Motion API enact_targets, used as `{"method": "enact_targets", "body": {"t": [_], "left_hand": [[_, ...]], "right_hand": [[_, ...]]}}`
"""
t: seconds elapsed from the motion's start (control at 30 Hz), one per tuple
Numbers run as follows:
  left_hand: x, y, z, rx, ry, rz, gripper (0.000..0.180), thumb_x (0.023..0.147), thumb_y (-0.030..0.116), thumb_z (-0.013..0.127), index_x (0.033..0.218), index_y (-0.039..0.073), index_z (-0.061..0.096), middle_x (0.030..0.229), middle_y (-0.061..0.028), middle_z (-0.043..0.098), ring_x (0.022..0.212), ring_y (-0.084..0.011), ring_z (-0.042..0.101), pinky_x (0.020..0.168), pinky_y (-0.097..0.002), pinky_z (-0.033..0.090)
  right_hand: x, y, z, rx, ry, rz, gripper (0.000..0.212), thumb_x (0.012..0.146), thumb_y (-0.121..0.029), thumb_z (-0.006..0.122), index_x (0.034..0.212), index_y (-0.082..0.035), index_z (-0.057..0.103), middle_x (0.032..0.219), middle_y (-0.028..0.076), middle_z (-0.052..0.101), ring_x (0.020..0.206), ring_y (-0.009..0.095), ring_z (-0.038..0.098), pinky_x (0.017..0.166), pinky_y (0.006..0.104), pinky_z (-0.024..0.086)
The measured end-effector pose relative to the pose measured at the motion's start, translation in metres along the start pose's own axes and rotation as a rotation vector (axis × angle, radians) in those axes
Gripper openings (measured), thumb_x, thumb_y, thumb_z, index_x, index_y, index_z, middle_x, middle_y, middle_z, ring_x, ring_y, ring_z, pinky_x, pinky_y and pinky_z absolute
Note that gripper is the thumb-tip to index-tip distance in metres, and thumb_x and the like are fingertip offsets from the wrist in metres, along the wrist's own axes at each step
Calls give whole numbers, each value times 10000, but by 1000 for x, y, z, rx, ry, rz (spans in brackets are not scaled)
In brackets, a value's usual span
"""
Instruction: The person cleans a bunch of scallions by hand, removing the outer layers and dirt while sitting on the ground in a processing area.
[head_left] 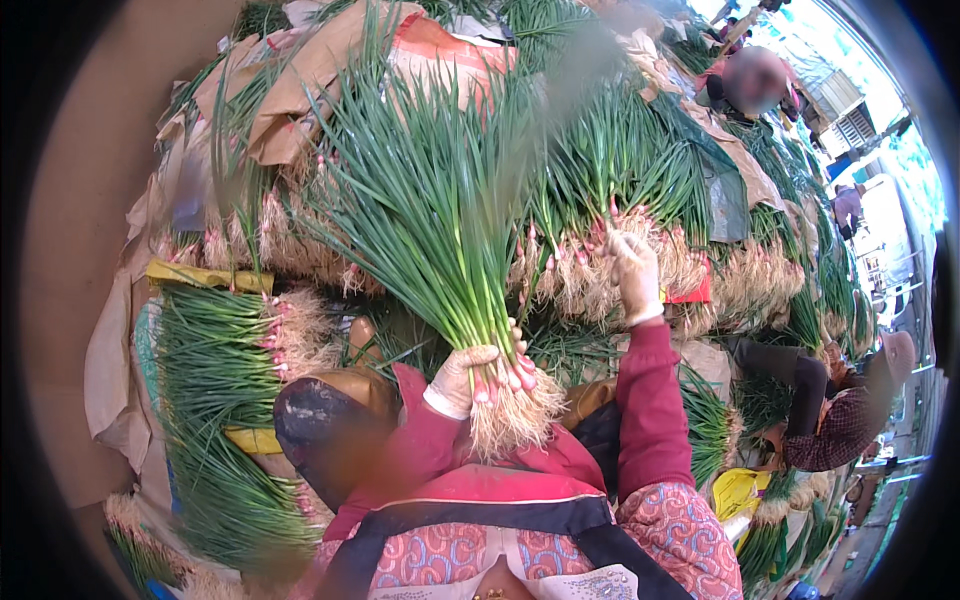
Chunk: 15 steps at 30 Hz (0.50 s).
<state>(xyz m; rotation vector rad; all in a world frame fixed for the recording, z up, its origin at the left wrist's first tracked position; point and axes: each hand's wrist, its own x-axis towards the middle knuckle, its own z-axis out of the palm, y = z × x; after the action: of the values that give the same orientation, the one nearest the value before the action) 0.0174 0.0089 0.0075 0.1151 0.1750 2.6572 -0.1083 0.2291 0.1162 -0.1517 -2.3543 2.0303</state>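
Maroon sleeves, pink swirl-patterned garment

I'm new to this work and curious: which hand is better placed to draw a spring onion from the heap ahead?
Probably the right hand: it is up at the bulb end of the spring onion heap, while the left hand is closed around a thick bunch.

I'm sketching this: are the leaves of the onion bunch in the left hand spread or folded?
Spread: the leaves fan out widely from the left hand, away from the roots.

Daylight glares white at upper right, and hazy smudges blur patches.
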Motion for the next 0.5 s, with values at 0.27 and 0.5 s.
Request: {"method": "enact_targets", "body": {"t": [0.27, 0.5], "left_hand": [[-3, 1, -5, 66, -3, -71, 630, 756, 154, 561, 1306, -59, 342, 1258, -216, 470, 1009, -330, 573, 890, -445, 463], [7, -1, -14, 105, 18, -88, 558, 789, 192, 526, 1245, -100, 386, 1052, -256, 578, 853, -329, 625, 769, -402, 519]], "right_hand": [[-126, 61, 54, 147, -315, 183, 157, 899, -148, 550, 929, -7, 612, 773, -18, 608, 670, 28, 496, 613, 181, 403], [-88, 46, 57, -117, -303, 63, 279, 888, -214, 554, 1018, 30, 590, 804, 33, 617, 723, 108, 549, 691, 245, 446]]}}
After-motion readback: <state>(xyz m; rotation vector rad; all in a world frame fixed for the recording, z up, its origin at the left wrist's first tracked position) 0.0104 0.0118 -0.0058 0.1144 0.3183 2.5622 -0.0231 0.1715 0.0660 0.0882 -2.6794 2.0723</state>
